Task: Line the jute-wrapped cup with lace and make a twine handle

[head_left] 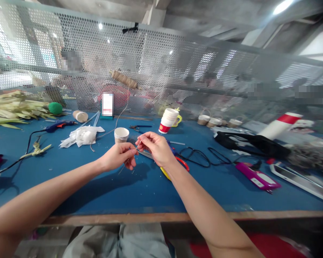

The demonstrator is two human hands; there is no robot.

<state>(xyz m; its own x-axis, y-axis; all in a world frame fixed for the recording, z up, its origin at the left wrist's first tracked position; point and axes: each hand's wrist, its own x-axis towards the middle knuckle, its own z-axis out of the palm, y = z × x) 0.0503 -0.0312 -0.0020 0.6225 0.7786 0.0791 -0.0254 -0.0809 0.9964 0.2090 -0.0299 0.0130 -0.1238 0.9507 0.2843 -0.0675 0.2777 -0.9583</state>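
My left hand (118, 156) and my right hand (156, 146) meet above the middle of the table, both with fingers pinched. Between them runs a thin wire-like strand (137, 147), its loose end hanging below my left fingers; whether it is wire or twine is hard to tell. Just behind my left hand stands a pale paper cup (121, 134), its lower part hidden. Scissors (165, 172) with red and yellow handles lie beneath my right wrist, partly covered by it. Dark-handled pliers (142, 126) rest behind the hands.
Stacked paper cups (169, 120), a glue gun (59, 125), crumpled white plastic (83, 137) and a phone (107, 104) lie about the blue table (140, 195). A twine spool (125, 79) hangs on the mesh screen (91, 43). Black cable (196, 157) and a purple device (257, 177) are at right.
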